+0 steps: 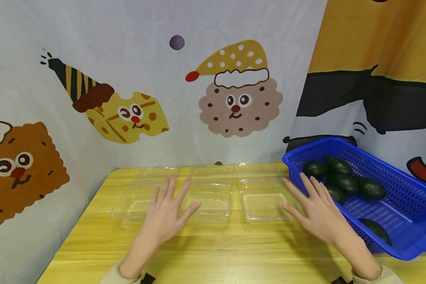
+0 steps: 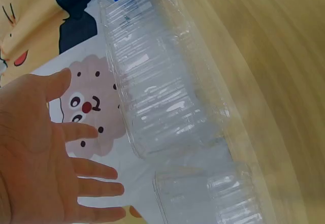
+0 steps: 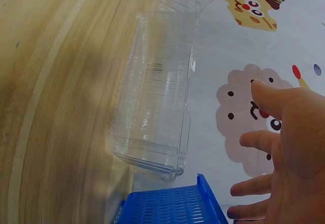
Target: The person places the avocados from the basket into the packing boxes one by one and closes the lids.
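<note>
Three clear plastic clamshell boxes stand side by side with lids raised: a left box (image 1: 129, 205), a middle box (image 1: 213, 201) and a right box (image 1: 262, 199). My left hand (image 1: 165, 217) hovers over the near side of the left and middle boxes, fingers spread and holding nothing. Palm and spread fingers of that hand (image 2: 40, 153) also show in the left wrist view. Between the right box and the blue plastic basket (image 1: 408, 232), my right hand (image 1: 319, 213) is held with straight, spread fingers and nothing in it. Several dark green avocados (image 1: 344, 183) lie inside the basket.
A yellow wood-grain table (image 1: 227, 256) carries everything. Behind it hangs a white cloth (image 1: 156, 71) printed with cartoon food. The basket takes up the table's right side, and its near avocado (image 1: 376, 230) lies apart from the others.
</note>
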Action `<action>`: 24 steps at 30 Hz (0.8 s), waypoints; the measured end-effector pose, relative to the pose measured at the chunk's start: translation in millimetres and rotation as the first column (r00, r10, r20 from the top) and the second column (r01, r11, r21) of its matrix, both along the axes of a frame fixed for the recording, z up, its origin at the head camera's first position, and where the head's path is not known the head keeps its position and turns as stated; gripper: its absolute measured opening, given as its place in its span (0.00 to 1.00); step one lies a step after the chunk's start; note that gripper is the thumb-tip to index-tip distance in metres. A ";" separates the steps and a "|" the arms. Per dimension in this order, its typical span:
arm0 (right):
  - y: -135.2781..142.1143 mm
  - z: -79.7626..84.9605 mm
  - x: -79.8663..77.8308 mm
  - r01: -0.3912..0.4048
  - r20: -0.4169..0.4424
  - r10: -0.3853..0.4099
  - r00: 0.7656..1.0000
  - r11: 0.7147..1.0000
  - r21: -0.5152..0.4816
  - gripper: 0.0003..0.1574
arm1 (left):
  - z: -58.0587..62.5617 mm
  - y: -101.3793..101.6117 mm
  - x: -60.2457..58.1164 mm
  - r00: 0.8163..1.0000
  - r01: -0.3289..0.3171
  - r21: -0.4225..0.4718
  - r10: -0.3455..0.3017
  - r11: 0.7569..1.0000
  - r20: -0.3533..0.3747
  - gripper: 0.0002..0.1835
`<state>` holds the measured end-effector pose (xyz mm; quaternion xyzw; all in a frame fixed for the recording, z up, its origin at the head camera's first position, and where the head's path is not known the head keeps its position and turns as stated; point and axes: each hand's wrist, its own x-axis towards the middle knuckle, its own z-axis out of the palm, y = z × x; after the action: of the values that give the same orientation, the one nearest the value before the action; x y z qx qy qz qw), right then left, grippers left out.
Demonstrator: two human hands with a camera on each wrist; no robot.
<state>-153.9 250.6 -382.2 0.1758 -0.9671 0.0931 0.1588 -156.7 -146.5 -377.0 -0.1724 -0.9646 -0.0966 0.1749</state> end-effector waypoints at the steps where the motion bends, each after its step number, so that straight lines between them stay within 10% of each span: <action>1: 0.0 0.0 -0.4 0.002 0.003 -0.002 1.000 1.000 0.000 0.41 | 0.2 1.4 -0.1 1.000 0.004 0.005 -0.004 1.000 -0.007 0.38; 24: -9.2 -1.4 -5.6 0.016 0.010 -0.016 1.000 0.998 -0.056 0.38 | 1.2 49.4 -3.7 0.979 0.172 0.092 -0.159 0.981 -0.128 0.32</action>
<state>-159.5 241.4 -383.7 0.1631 -0.9662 0.1197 0.1599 -160.5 -97.1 -375.8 -0.2484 -0.9284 -0.1499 0.2323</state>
